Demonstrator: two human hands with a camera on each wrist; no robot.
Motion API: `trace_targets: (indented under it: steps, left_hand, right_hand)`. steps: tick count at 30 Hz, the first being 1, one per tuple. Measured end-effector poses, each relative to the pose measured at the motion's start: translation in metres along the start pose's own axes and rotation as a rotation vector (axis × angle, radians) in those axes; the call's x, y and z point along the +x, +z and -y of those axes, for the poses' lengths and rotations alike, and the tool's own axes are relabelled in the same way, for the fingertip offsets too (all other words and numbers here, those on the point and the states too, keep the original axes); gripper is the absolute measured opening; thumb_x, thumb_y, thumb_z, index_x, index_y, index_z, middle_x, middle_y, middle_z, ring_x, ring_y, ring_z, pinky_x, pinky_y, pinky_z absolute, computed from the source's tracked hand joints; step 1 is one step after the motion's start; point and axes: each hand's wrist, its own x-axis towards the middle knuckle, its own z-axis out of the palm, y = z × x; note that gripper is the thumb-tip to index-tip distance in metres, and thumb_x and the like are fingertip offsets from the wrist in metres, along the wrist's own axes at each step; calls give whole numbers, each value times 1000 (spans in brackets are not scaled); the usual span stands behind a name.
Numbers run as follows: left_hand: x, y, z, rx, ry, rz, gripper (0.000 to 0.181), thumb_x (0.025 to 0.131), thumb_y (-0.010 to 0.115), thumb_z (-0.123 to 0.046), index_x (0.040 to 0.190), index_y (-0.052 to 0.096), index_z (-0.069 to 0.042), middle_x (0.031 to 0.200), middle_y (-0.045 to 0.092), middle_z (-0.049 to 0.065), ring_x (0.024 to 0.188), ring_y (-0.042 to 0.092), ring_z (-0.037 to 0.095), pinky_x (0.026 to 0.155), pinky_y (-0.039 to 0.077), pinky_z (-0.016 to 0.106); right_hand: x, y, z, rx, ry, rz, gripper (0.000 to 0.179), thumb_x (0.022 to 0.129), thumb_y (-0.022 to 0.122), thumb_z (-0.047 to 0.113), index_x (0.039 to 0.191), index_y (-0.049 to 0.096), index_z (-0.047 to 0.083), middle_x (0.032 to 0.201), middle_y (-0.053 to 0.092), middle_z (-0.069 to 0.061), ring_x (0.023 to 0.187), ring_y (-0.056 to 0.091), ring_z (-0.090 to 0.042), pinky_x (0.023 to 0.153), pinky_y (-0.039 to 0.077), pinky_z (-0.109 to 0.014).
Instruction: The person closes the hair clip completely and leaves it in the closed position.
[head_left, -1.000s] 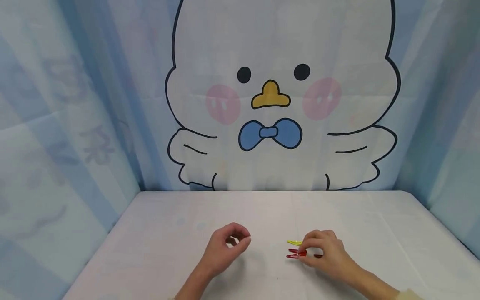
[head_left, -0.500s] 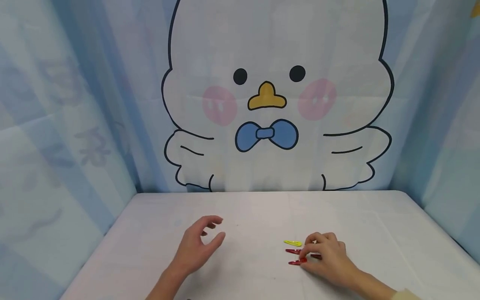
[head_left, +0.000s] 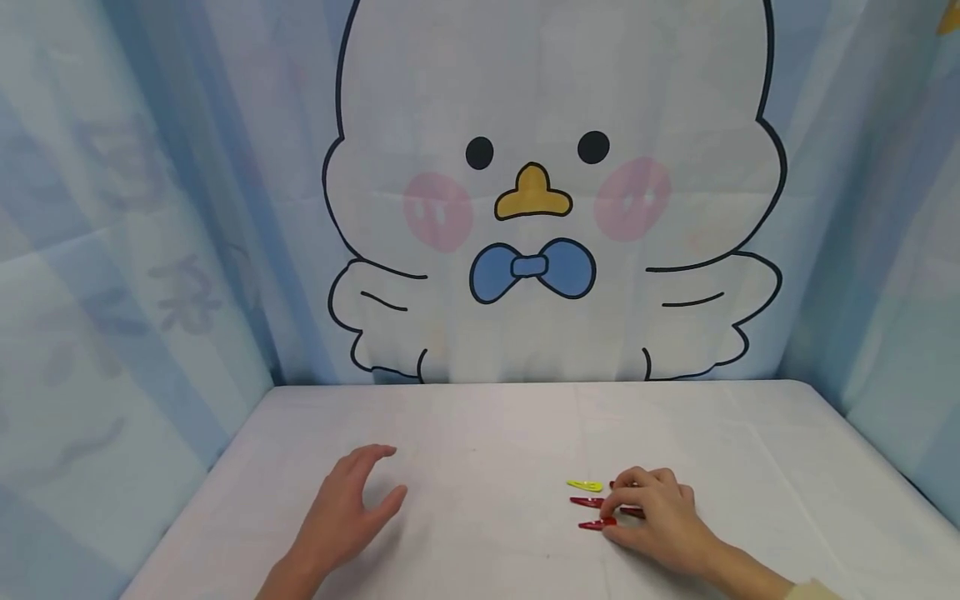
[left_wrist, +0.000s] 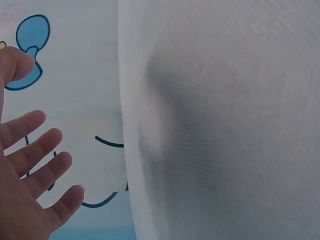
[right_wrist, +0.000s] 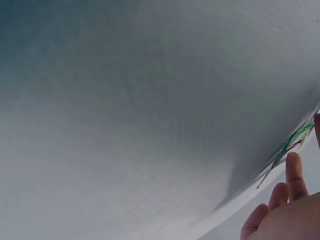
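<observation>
My right hand (head_left: 662, 518) pinches the wide end of a red snap hair clip (head_left: 591, 526) between thumb and index finger, low at the white table. Just behind this clip lies a second red clip (head_left: 584, 502), and farther back a yellow one (head_left: 584, 486). Part of a dark red clip (head_left: 632, 512) shows under the fingers, which hide the rest. In the right wrist view a green clip (right_wrist: 290, 142) appears by the fingertips. Over the table's left half, my left hand (head_left: 337, 515) holds nothing, its fingers loosely spread and thumb apart.
The white-covered table (head_left: 480, 433) ends at a back curtain (head_left: 555, 333) with a printed cartoon bird. Blue patterned curtains hang along the left side (head_left: 135, 292) and the right side (head_left: 885, 292).
My left hand has parted its thumb and fingers and moved left. My right hand has drawn one red clip toward the front, away from the other red clip, and still pinches it.
</observation>
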Motion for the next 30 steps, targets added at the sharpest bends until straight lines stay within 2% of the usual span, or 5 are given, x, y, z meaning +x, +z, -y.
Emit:
trace_targets:
  steps: [10,15,20,24,30]
  left_hand:
    - [-6,4,6,90,76,-99,52,87,80,-29,131,62,-8,135,58,12,127,52,34,99,41,62]
    - [-10,4,9,128,117,-143,54,86,80,-30,131,62,-7,134,59,13,126,52,34,98,40,63]
    - [-15,1,9,175,106,-143,60,87,78,-34,137,58,-8,141,53,15,130,47,36,100,33,65]
    - [-18,-4,9,203,94,-127,64,89,76,-36,143,54,-10,147,48,16,135,41,40,102,29,68]
    - [-23,-12,13,238,38,-65,68,93,70,-42,150,47,-12,155,40,17,142,29,44,103,19,74]
  right_hand:
    - [-4,-7,4,-2,-68,-59,21,79,86,29,82,70,42,103,55,16,104,45,-22,84,32,-53]
    - [-9,-16,12,-40,-125,-164,17,84,82,22,94,74,31,105,62,13,102,52,-18,86,36,-53]
    - [-14,-23,12,-120,-182,-331,27,85,81,21,111,75,18,119,65,-4,112,55,-31,90,39,-63]
    - [-19,-29,7,-161,-161,-394,40,88,76,25,126,69,13,137,56,-14,125,45,-40,97,29,-68]
    - [-26,-35,-2,-213,-51,-314,54,94,68,35,142,57,11,155,37,-21,139,23,-47,110,2,-70]
